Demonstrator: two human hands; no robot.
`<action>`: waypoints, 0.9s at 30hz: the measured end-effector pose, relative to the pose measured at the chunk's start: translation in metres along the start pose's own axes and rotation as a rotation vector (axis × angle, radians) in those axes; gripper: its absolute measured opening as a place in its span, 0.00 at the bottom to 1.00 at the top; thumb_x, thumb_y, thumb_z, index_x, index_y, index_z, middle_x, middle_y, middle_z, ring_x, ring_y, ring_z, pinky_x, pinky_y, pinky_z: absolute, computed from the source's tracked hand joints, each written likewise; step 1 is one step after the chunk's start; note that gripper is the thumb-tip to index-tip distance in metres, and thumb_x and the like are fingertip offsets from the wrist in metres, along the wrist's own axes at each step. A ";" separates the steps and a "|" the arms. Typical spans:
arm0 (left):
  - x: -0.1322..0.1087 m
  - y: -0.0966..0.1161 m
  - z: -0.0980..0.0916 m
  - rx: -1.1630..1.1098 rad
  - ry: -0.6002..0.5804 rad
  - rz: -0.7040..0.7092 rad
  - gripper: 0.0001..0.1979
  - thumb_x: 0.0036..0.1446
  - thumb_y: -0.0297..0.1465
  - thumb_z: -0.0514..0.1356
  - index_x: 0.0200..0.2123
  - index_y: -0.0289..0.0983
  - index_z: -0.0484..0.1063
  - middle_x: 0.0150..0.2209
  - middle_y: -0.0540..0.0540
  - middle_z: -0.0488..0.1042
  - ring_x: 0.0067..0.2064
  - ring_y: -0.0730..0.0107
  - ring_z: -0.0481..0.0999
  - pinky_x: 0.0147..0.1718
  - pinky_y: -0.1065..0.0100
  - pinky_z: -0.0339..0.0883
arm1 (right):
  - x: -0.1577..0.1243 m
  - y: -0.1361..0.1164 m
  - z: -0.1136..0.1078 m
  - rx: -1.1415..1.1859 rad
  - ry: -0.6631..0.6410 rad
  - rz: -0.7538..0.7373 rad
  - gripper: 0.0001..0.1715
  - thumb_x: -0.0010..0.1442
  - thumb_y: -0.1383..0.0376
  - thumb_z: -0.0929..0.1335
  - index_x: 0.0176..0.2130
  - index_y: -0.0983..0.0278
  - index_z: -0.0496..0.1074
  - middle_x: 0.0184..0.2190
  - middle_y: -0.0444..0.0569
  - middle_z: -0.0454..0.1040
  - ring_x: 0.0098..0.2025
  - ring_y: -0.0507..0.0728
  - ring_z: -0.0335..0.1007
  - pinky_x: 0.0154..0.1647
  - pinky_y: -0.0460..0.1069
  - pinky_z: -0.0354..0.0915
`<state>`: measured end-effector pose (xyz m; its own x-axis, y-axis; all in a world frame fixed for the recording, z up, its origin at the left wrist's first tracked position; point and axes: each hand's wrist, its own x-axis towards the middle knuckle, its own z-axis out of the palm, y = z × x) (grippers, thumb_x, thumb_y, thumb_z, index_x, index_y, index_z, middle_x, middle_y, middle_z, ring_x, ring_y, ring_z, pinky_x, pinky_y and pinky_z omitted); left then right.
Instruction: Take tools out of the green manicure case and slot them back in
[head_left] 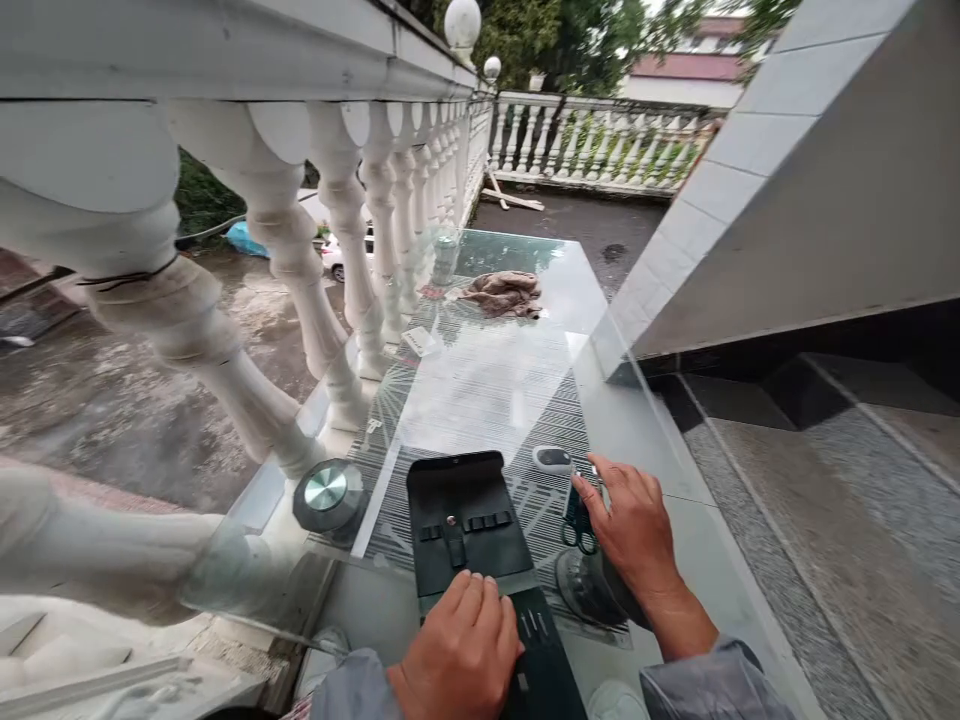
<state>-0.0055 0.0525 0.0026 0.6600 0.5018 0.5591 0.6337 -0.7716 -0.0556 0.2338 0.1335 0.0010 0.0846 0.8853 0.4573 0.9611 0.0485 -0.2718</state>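
Note:
A black folding tool case lies unfolded on the glass tabletop, showing small elastic loops and a snap strap. My left hand rests on its lower half, fingers together and curled against it. Small slits or metal bits show just right of that hand. To the right, my right hand reaches over a pair of dark-handled scissors. Its thumb and forefinger come close together around something small and shiny, too little to name. Just beyond the fingertips sits a grey and white computer mouse.
The glass tabletop carries a crumpled brown cloth at the far end and a white card. A round metal-topped support stands at the left. White balusters line the left side; stone steps run along the right.

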 end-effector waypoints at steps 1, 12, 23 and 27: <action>0.001 -0.001 0.001 0.004 0.001 0.009 0.14 0.64 0.27 0.45 0.40 0.29 0.70 0.37 0.38 0.75 0.39 0.62 0.75 0.42 0.60 0.68 | 0.001 -0.002 0.004 -0.046 -0.001 -0.056 0.24 0.60 0.54 0.60 0.47 0.68 0.69 0.39 0.57 0.74 0.44 0.62 0.64 0.47 0.56 0.58; 0.010 -0.031 -0.010 0.074 0.011 -0.072 0.11 0.61 0.25 0.49 0.43 0.30 0.68 0.48 0.35 0.71 0.49 0.58 0.71 0.47 0.60 0.67 | 0.003 -0.008 0.024 -0.136 -0.033 -0.093 0.20 0.59 0.57 0.59 0.40 0.65 0.72 0.30 0.53 0.74 0.35 0.62 0.65 0.40 0.55 0.60; 0.013 -0.049 -0.015 -0.188 -0.284 -0.504 0.32 0.51 0.31 0.64 0.57 0.31 0.56 0.55 0.33 0.64 0.54 0.52 0.65 0.50 0.53 0.65 | 0.003 -0.075 -0.012 0.615 0.098 0.244 0.20 0.58 0.56 0.63 0.47 0.61 0.69 0.36 0.49 0.70 0.35 0.55 0.67 0.40 0.52 0.65; 0.014 -0.054 -0.014 -0.324 -0.244 -0.564 0.32 0.51 0.26 0.62 0.58 0.35 0.53 0.55 0.37 0.63 0.54 0.55 0.64 0.52 0.53 0.63 | -0.005 -0.101 -0.008 0.825 -0.049 0.278 0.19 0.57 0.56 0.64 0.46 0.61 0.69 0.36 0.48 0.70 0.33 0.53 0.69 0.37 0.51 0.68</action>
<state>-0.0362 0.0953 0.0251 0.3612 0.9046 0.2264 0.7791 -0.4261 0.4597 0.1387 0.1206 0.0333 0.2580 0.9328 0.2515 0.4083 0.1307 -0.9035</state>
